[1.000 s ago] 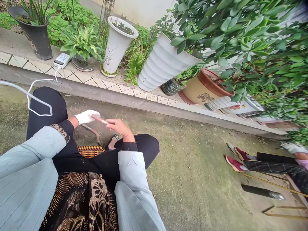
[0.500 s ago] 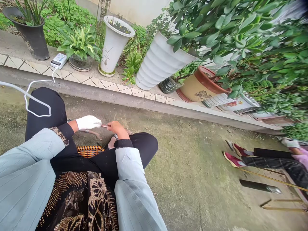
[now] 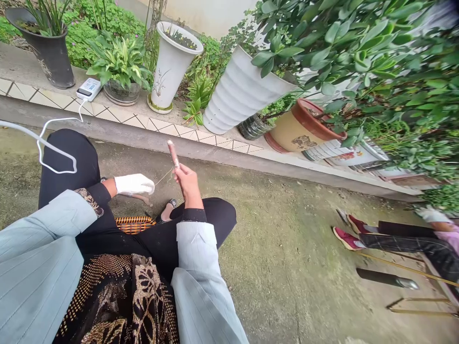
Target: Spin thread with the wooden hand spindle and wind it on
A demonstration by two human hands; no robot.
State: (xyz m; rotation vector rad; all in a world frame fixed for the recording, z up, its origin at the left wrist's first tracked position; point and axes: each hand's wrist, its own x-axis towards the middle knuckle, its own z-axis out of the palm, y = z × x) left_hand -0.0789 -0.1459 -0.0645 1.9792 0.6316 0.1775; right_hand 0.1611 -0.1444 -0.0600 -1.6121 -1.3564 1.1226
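Observation:
My left hand (image 3: 134, 184), in a white glove, is closed at the fingertips on a thin pale thread (image 3: 164, 177). The thread runs taut up to a short brown stick (image 3: 173, 153) in my bare right hand (image 3: 186, 181). My right fingers are wrapped round the lower end of that stick, where a shiny pale winding shows; its upper tip is whitish and points away from me. Just below the glove is a brown, branch-like piece (image 3: 141, 197), partly hidden; I cannot tell whether it is held or lying there.
Several potted plants, one in a white ribbed pot (image 3: 244, 95), line a tiled ledge (image 3: 143, 122) ahead. A white device (image 3: 89, 89) with a white cable (image 3: 57, 122) sits on it. An orange-black woven edge (image 3: 134, 224) shows between my legs. At right, another person's red shoes (image 3: 346, 238) appear.
My right hand has risen away from my left, lifting the stick upright. The thread now stretches visibly between the hands. My left hand has hardly moved.

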